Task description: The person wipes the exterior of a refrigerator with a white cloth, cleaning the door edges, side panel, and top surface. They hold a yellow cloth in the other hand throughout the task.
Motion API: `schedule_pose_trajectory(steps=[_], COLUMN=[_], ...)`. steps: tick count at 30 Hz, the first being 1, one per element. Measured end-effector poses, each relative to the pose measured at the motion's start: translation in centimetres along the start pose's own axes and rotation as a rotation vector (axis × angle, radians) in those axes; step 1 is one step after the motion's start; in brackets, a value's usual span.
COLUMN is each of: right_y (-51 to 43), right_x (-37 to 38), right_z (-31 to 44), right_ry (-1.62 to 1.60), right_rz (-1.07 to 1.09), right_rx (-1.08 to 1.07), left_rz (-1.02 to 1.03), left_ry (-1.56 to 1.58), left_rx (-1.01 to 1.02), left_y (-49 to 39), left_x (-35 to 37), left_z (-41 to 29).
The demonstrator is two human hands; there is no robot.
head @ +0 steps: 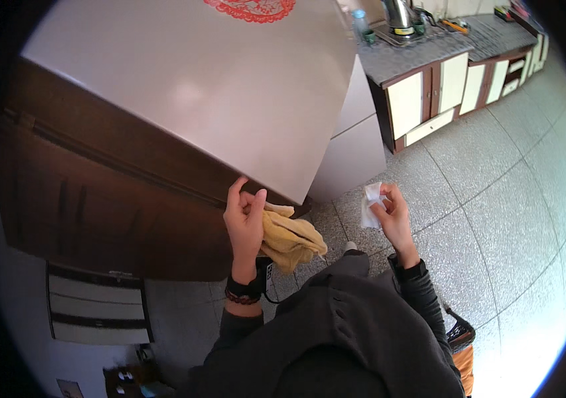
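Observation:
My left hand [247, 219] is raised at the lower edge of a smooth pale-grey panel [188, 99], its index fingertip at or very near the dark border. A bunched yellow cloth [293, 241] hangs from the thumb side of this hand; the fingers gripping it are partly hidden. Off to the right, over the floor, my right hand [393, 214] pinches a crumpled white tissue or wipe [372, 206] between thumb and fingers. A red paper-cut decoration [253, 9] is stuck on the panel near the top of the view.
Brown wooden door [104, 189] fills the left side. At upper right, a counter [412, 59] with white-doored cabinets holds a metal kettle [399, 20], a blue-capped bottle [359, 21] and small green cups. Speckled tile floor [462, 189] spreads below; a dark basket [459, 334] stands at lower right.

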State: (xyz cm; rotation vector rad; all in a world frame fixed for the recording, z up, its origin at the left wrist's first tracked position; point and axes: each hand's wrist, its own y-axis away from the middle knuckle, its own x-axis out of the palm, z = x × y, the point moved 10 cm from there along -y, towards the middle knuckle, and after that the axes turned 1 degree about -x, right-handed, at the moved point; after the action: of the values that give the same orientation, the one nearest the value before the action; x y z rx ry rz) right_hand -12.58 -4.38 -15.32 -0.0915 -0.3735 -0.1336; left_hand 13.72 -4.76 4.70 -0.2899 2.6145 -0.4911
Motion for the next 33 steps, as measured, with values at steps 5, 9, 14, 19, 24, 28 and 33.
schedule_pose_trajectory(steps=[5, 9, 14, 19, 24, 28, 33], right_y=[0.4, -0.6, -2.5, -1.3, -2.8, -8.3, -7.3], right_x=[1.1, 3.3, 11.3, 17.8, 15.8, 15.8, 18.0], right_z=[1.2, 4.3, 7.3, 2.1, -1.7, -4.3, -13.1], right_ry=[0.189, 0.234, 0.451, 0.306, 0.211, -0.09, -0.614], right_rz=[0.041, 0.01, 0.011, -0.188, -0.398, -0.332, -0.312], right_rx=[-0.163, -0.254, -0.575, -0.572, -0.366, -0.247, 0.205], left_rz=[-0.057, -0.103, 0.045, 0.237, 0.232, 0.271, 0.27], left_ry=[-0.137, -0.19, -0.295, -0.382, -0.383, -0.424, -0.429], left_rx=[-0.035, 0.038, 0.181, 0.241, 0.242, 0.256, 0.341], left_y=[-1.3, -2.3, -3.5, -4.5, -5.0, -4.9, -3.6], left_x=[-2.3, -3.9, -3.4, -1.8, -2.6, -2.6, -2.2], left_z=[2.2, 2.0, 2.0, 4.1, 4.4, 3.9, 2.8])
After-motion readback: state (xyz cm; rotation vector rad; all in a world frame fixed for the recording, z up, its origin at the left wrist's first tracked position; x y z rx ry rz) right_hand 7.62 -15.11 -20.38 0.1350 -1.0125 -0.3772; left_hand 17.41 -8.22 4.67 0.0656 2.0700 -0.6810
